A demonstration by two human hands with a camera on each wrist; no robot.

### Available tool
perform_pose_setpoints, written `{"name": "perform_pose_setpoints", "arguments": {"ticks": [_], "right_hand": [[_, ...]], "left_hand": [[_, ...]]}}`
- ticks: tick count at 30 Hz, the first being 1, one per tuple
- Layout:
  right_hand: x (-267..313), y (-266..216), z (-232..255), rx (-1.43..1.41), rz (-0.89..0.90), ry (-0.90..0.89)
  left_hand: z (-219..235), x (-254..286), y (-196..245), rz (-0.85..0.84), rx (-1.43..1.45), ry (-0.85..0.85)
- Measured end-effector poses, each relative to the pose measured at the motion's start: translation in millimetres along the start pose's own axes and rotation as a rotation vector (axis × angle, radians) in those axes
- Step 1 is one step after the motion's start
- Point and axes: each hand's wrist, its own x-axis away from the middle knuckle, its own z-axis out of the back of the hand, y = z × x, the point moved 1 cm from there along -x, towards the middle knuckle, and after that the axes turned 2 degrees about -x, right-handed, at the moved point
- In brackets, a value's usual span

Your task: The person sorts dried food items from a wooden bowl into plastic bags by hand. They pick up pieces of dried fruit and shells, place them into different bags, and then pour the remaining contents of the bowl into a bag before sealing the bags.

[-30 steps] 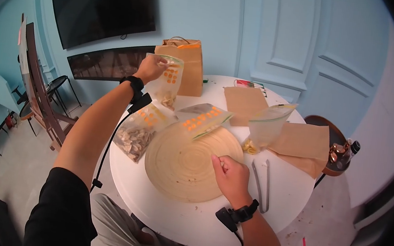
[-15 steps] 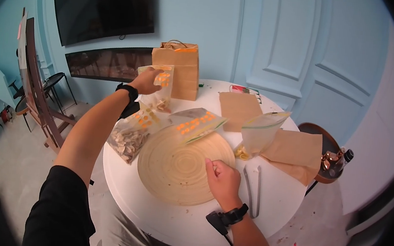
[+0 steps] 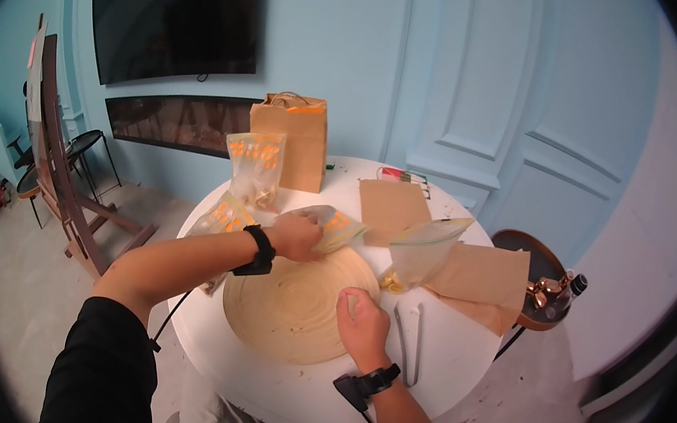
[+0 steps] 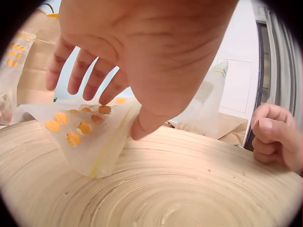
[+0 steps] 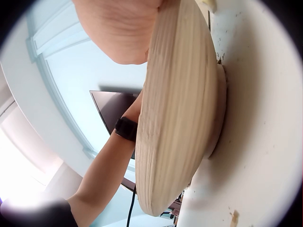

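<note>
My left hand (image 3: 296, 236), fingers straight and spread, reaches over a clear zip bag with orange dots (image 3: 343, 230) that lies across the back of the round wooden plate (image 3: 284, 322). In the left wrist view the fingertips and thumb are right at the bag (image 4: 83, 137). At the plate's right rim my right hand (image 3: 364, 327) is curled into a fist, and nothing shows in it. Behind stands another dotted zip bag (image 3: 256, 164) with pale pieces at its bottom. A third dotted bag (image 3: 225, 214) is partly hidden by my left forearm.
On the right are an open zip bag (image 3: 430, 251) with yellow pieces, metal tongs (image 3: 417, 346) and flat brown paper (image 3: 481, 282). Another brown sheet (image 3: 393, 209) lies behind. A paper bag (image 3: 303, 153) stands at the back. A side table (image 3: 530, 254) holds a bottle.
My left hand let go of the dotted bag, which now stands by the paper bag, and moved right and nearer to the bag on the plate. The right hand stayed curled by the rim.
</note>
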Motion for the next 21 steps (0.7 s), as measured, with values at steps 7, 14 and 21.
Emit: {"name": "perform_pose_setpoints", "arguments": {"ticks": [7,14,21], "right_hand": [[0,2,0,-0.036,0.032,0.052],[1,6,-2,-0.051,0.039,0.084],[1,5,-3,-0.060,0.032,0.092]], "left_hand": [[53,-30,-27,0.192,0.036,0.142],[96,-73,-104,0.276,0.179,0.320],[71,-106,-168,0.260,0.427,0.344]]}}
